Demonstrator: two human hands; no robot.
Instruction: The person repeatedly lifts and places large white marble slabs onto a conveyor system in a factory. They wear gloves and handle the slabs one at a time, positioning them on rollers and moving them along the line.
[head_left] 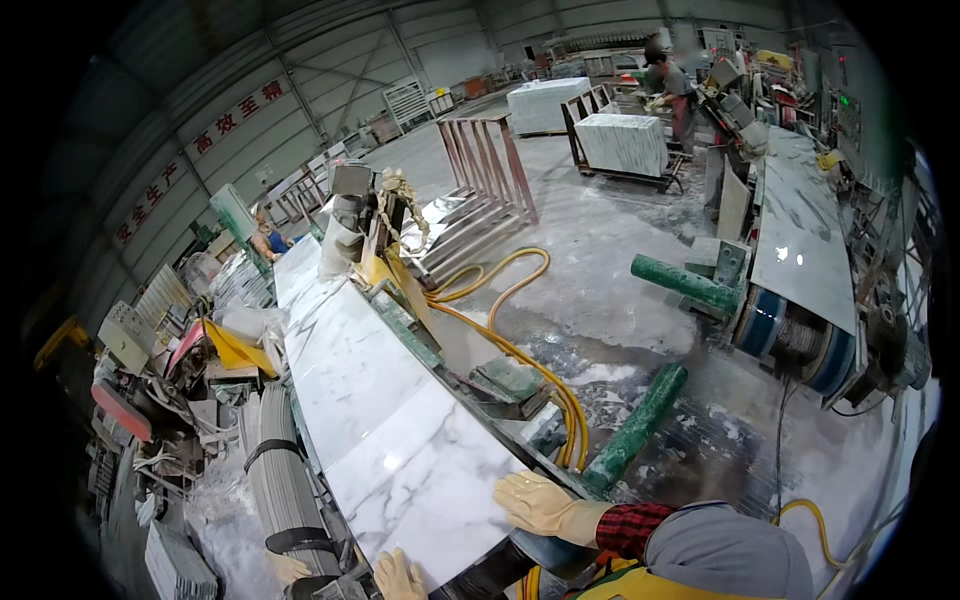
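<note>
A white marble slab with grey veins lies flat on a long conveyor line in front of me. Another marble slab lies just beyond it, edge against edge. My right hand, in a cream work glove, rests on the near slab's right corner with its fingers stretched out. At the slab's near left edge is my left hand, also gloved, fingers extended and thumb apart. The lower picture edge cuts off its wrist. A cream glove-like thing shows left of it, partly hidden.
A strapped bundle of grey strips stands left of the conveyor. To the right are a green roller, a yellow hose and a second conveyor with a marble slab. A metal rack and a person are farther off.
</note>
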